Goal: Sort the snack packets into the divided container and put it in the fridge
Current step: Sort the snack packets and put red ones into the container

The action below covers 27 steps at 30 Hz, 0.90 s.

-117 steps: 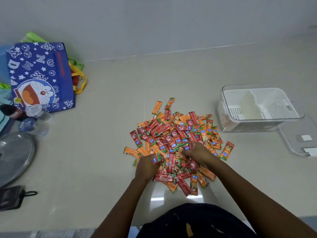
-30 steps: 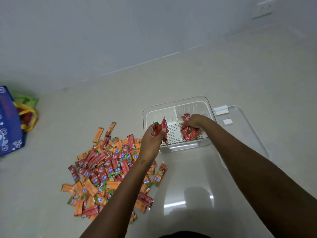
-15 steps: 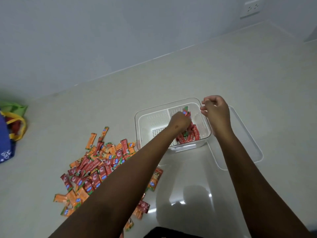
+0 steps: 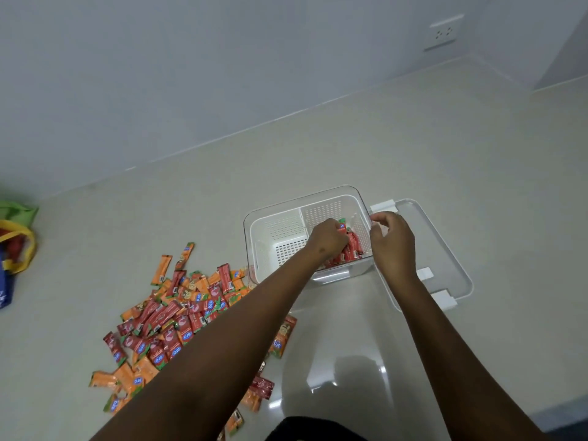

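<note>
Divided container point(image 4: 264, 230) stands on pale floor point(image 4: 413, 148), right of loose pile of snack packets point(image 4: 178, 316). Left hand point(image 4: 327, 238) reaches into right compartment, fingers curled round red packets point(image 4: 351, 249) heaped there. Left compartment holds nothing. Right hand point(image 4: 393, 241) hovers just above container's right rim, fingers loosely curled, holding nothing. Clear lid point(image 4: 445, 249) lies flat, touching container's right side. Bags point(image 4: 14, 246) far left. Wall socket point(image 4: 444, 32) far right.

1 divided container point(image 4: 254, 246), 1 lid point(image 4: 445, 249), 2 hands point(image 4: 393, 240), packets uncountable point(image 4: 178, 313)
</note>
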Tool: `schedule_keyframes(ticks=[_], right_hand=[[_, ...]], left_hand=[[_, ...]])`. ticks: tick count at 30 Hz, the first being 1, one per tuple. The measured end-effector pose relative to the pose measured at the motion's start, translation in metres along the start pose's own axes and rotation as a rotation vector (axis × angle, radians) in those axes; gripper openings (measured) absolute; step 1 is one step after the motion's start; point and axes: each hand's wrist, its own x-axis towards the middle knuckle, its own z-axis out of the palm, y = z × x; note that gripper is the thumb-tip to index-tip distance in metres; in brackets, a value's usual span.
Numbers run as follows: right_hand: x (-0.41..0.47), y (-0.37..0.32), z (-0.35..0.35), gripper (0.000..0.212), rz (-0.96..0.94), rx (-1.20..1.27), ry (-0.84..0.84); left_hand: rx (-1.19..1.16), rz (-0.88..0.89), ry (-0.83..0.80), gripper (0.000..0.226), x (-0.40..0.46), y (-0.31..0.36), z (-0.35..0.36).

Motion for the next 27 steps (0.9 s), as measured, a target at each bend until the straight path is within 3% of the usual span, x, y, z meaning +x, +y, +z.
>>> schedule_keyframes(ticks=[7, 14, 17, 22, 27], right_hand=[[-0.049, -0.014, 0.013, 0.019, -0.242, -0.072, -0.032], [-0.122, -0.030, 0.043, 0.019, -0.406, -0.009, -0.202], [-0.163, -0.040, 0.067, 0.017, -0.445, -0.033, -0.294], [-0.198, -0.029, 0.100, 0.017, -0.347, -0.119, -0.458], [-0.242, -0.020, 0.136, 0.015, -0.343, -0.245, -0.571]], left_hand=[[-0.195, 0.275, 0.230, 0.015, -0.086, -0.050, -0.030], [-0.304, 0.215, 0.436, 0.014, -0.164, -0.159, -0.036], [-0.308, 0.146, 0.420, 0.015, -0.203, -0.214, -0.042], [-0.273, 0.059, 0.325, 0.017, -0.228, -0.269, -0.041], [-0.258, 0.057, 0.309, 0.016, -0.249, -0.317, -0.050]])
